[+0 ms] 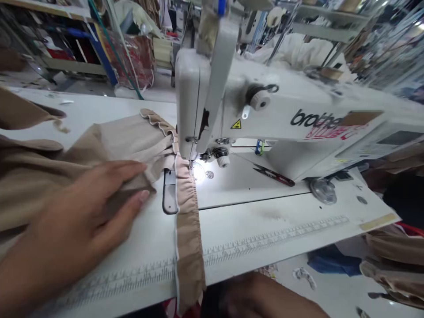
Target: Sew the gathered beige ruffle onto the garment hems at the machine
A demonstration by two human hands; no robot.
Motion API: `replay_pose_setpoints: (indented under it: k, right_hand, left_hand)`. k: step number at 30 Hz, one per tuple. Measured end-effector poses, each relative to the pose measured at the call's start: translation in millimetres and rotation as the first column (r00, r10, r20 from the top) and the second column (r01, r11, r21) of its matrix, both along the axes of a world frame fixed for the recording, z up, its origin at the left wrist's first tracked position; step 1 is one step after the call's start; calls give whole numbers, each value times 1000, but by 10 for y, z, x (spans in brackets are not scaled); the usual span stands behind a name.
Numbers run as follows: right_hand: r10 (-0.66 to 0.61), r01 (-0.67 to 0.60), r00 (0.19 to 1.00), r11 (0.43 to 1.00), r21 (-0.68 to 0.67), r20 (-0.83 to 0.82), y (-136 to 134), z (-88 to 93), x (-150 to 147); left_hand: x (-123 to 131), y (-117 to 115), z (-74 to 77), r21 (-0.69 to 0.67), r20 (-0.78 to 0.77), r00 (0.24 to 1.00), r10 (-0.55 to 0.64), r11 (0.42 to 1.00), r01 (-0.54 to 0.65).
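Note:
A tan ruffled strip (188,221) runs under the needle of a white sewing machine (265,101) and hangs over the table's front edge. Beige fabric (122,141) spreads to the left of the needle, joined to the ruffle near the machine head. Over this fabric is my left hand (76,212), thumb and fingers apart, near a dark fold at its fingertips. My right hand (251,296) is low at the bottom, below the table edge and right of the strip's hanging end, its fingers blurred and partly hidden.
Thread snips (274,175) lie on the machine bed beneath the arm. A clear round object (323,191) sits to their right. A printed ruler (274,236) runs along the table's front. More brown fabric (26,110) lies at the far left.

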State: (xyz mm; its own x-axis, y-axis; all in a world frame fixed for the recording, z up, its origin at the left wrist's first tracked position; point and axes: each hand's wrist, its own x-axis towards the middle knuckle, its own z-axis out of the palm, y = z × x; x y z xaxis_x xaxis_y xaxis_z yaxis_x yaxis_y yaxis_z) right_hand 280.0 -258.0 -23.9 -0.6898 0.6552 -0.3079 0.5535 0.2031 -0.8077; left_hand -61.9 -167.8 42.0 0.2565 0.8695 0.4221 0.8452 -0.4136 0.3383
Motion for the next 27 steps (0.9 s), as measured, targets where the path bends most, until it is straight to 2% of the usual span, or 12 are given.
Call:
replay_pose_setpoints:
  k: [2,4,7,11,14,16,18,19,20,22,24,27]
  right_hand:
    - [-189,188,982,981,55,20,-74,-134,-118]
    - [-342,342,939,936,85,-19,-112,-258,-225]
    - [-437,441,895,897,28,-84,-147,-435,-368]
    - [-465,446,864,885,-134,-193,-168,-561,-578]
    - [-455,399,808,890,-220,-374,-195,-563,-691]
    - [-452,362,778,890,-277,-436,-241,-568,-709]
    - [-465,338,769,879,-337,-440,-323,-591,-685]
    - [-472,331,767,871,-362,-435,-377,-610,-666]
    - [-475,322,767,867,-381,-432,-436,-635,-647]
    - [-460,286,779,865,-413,-425,-557,-708,-616]
    - [-436,244,801,863,-442,-410,-655,-820,-595]
    - [-400,186,835,851,-491,-377,-728,-1041,-559]
  left_hand:
    - [85,-48,24,50,16,999,-46,998,45]
    - [143,-84,26,74,-20,997,-78,994,80]
    - [168,-132,5,96,-55,994,-90,991,95]
    - [210,-334,23,103,12,998,-62,993,60]
    - [309,-721,-3,46,103,994,-26,999,22]
    - [390,-1060,-124,-45,196,980,-48,997,57]
    - [478,-1392,-344,-211,334,943,-8,974,83]
    - [529,-1531,-482,-334,426,901,75,939,79]
    - [586,-1639,-627,-466,512,837,193,881,83]
    - [725,-1744,-907,-669,615,668,420,726,159]
    - [877,-1708,-1130,-736,654,545,524,607,300]
    - [1027,-1516,-1324,-738,675,457,579,527,422]
